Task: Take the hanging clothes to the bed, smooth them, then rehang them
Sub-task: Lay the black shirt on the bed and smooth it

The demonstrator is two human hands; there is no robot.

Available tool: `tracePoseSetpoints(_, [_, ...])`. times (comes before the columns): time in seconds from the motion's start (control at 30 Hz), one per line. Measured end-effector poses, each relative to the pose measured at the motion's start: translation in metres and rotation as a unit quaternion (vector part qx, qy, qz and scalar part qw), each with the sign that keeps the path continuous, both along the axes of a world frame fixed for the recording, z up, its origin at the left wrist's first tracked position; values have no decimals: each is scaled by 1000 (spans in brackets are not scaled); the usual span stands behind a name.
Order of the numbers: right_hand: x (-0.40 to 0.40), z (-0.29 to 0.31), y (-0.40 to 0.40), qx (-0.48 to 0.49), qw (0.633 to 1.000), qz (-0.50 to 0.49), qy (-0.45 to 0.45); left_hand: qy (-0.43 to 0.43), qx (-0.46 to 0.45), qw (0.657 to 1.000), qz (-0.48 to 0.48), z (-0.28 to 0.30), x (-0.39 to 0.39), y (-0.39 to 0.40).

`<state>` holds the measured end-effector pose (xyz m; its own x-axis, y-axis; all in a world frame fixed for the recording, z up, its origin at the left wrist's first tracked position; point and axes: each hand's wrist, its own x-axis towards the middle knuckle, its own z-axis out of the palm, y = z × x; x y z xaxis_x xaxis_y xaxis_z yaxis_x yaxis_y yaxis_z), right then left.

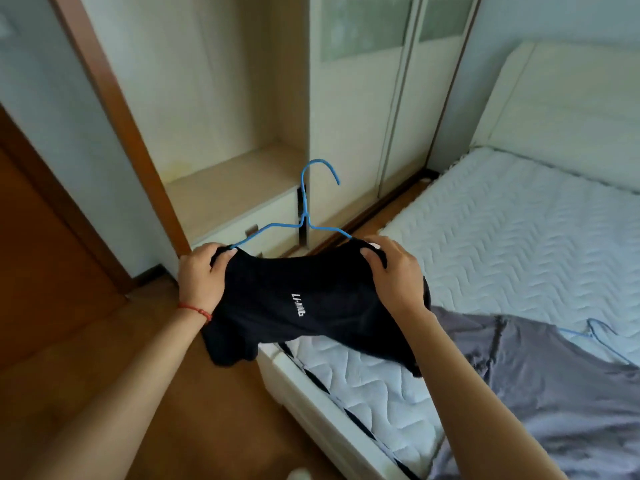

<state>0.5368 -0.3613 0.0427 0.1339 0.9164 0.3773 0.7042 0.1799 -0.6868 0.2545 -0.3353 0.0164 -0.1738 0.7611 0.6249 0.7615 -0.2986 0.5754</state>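
Both hands, left hand [201,275] and right hand [394,271], pinch the black shirt [311,306] on its blue hanger [304,216], above the floor beside the bed [519,230]. Ahead stands the open wardrobe [242,188] (nothing between); a grey garment [554,375] lies on the mattress.

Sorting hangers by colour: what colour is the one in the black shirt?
Blue: the hanger shows clearly in the head view, its hook above the black shirt.

black garment [311,306] | white logo, draped on blue wire hanger [304,209] | held above bed edge [346,427]
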Motion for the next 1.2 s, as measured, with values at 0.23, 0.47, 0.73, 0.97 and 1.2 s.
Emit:
tracePoseSetpoints(0.23, [-37, 91, 5, 79, 996, 0, -37, -1, 86, 996, 11, 111, -53, 10])
tracePoseSetpoints(0.47, [-96, 157, 20, 121, 992, -22, -30, -28, 138, 990, -5, 184, -112, 26])
tracePoseSetpoints(0.73, [-138, 160, 22, 133, 985, -90, -62, -50, 132, 987, -76, 209, -151, 56])
tracePoseSetpoints(0.97, [-85, 154, 4, 164, 956, -224, -92, -61, 86, 978, -180, 199, -85, 94])
tracePoseSetpoints(1.2, [-5, 144, -2, 130, 936, -312, -99, -101, 13, 957, -272, 179, 22, 131])
